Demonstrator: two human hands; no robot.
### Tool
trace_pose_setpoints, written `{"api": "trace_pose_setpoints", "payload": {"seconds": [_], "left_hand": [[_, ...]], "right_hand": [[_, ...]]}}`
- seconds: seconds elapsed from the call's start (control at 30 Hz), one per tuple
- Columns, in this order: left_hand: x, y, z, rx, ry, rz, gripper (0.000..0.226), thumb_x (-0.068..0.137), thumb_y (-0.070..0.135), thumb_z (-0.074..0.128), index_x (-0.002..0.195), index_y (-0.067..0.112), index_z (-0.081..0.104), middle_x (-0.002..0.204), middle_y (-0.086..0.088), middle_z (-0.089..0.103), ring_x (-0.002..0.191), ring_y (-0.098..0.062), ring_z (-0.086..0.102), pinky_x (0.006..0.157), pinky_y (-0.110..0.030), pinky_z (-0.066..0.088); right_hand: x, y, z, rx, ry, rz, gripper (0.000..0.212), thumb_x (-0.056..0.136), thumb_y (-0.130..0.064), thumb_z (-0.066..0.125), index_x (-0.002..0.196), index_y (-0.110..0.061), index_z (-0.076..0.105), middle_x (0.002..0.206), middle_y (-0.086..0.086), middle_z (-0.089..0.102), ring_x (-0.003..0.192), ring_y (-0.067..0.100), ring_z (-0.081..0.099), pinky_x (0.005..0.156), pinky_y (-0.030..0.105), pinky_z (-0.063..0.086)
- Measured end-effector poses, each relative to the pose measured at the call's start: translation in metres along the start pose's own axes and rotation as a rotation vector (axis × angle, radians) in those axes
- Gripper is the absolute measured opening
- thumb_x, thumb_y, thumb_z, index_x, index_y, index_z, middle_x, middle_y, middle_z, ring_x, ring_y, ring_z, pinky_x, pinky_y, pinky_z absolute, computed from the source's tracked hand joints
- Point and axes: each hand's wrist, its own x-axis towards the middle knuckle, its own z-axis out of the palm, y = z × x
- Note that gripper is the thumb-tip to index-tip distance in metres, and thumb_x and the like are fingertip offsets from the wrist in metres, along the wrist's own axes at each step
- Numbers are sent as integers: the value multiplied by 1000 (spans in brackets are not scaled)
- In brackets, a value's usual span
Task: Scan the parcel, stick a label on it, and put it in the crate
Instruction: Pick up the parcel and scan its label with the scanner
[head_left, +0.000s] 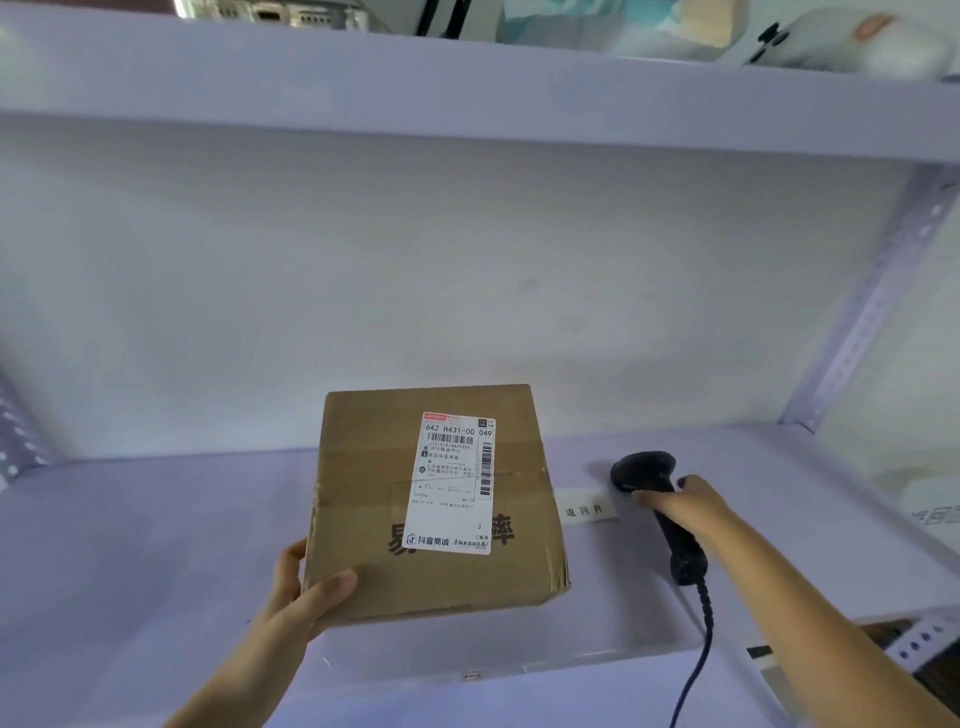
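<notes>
A: Brown cardboard parcel (431, 499), one item. Orientation?

B: Labelled top face tilted up toward the camera, far edge higher than the near edge. Nearly square on top, so no clear long axis. The white shipping label (454, 483) runs lengthwise from the far edge toward the near one, barcode end farthest away.

A: Condition?

B: Taped seam across the top, creased along the left edge, frayed at the near right corner. Dark printed characters partly covered by the label.

A: Location and hold?

B: Held above the pale shelf (130, 545), in front of the back wall. The left hand (301, 592) grips the near left corner: thumb (332, 584) lies on the top face, other fingers wrap the left side and underneath.

A: Second item?

B: Black handheld scanner (647, 478), corded, to the right of the parcel and apart from it. The right hand (675, 501) is closed round its handle, head aimed toward the back of the shelf. A small white tag (584, 509) with printed characters lies on the shelf between parcel and scanner.
</notes>
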Motion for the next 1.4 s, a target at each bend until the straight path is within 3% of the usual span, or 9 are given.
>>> {"api": "trace_pose_setpoints", "payload": {"seconds": [0.1,0.17,0.27,0.33,0.43,0.5,0.6,0.77,1.4], "left_hand": [[-3,0,0,12,-18,0,63,60,44,77,116,38,49,112,14,72,100,-8,70,87,-36,47],[-5,1,0,25,-24,5,64,61,44,77,118,39,48,114,14,71,102,-9,70,89,-38,47],[-7,3,1,49,-41,6,67,64,46,77,122,37,45,115,14,70,105,-8,68,92,-40,47],[-8,5,2,69,-59,8,67,65,48,76,123,36,44,117,16,69,107,-7,66,94,-41,45],[-10,6,2,75,-61,20,67,66,49,74,124,38,43,123,16,65,112,-7,64,96,-42,44],[-12,6,3,85,-64,23,66,67,50,73,125,39,43,126,15,64,114,-7,62,99,-44,43],[-13,7,3,96,-73,25,69,64,56,77,123,44,44,128,15,63,116,-7,61,101,-46,41],[-13,6,4,88,-60,27,69,56,61,81,116,48,49,125,13,65,113,-8,62,104,-49,39],[-14,4,4,91,-66,36,72,52,65,81,115,48,48,121,12,67,113,-10,62,106,-48,38]], "right_hand": [[9,7,5,156,-80,3,16,80,-5,65,90,6,59,69,16,59,57,26,52,59,33,44],[5,8,2,238,-83,-13,6,80,2,61,84,4,56,60,13,52,47,23,46,52,30,39],[-15,-5,-18,290,-71,-209,10,81,-2,64,89,3,61,58,11,53,41,22,46,46,28,39],[-41,-23,-39,235,-90,-435,9,81,-7,68,90,-9,68,49,5,54,39,18,46,43,26,40],[-91,-54,-72,76,-167,-745,15,77,-17,70,83,-31,71,47,-8,58,39,8,48,40,19,41],[-122,-72,-85,-64,-211,-852,18,73,-25,69,77,-43,68,47,-15,59,37,4,49,40,13,40],[-145,-86,-86,-295,-237,-965,30,77,-22,70,66,-48,61,49,-19,56,40,1,46,41,10,37],[-143,-88,-69,-465,-250,-1000,37,79,-19,66,59,-47,54,49,-20,52,43,3,41,46,12,36],[-133,-79,-61,-490,-271,-1002,37,82,-19,63,57,-43,50,48,-18,49,43,6,36,45,14,34]]}}
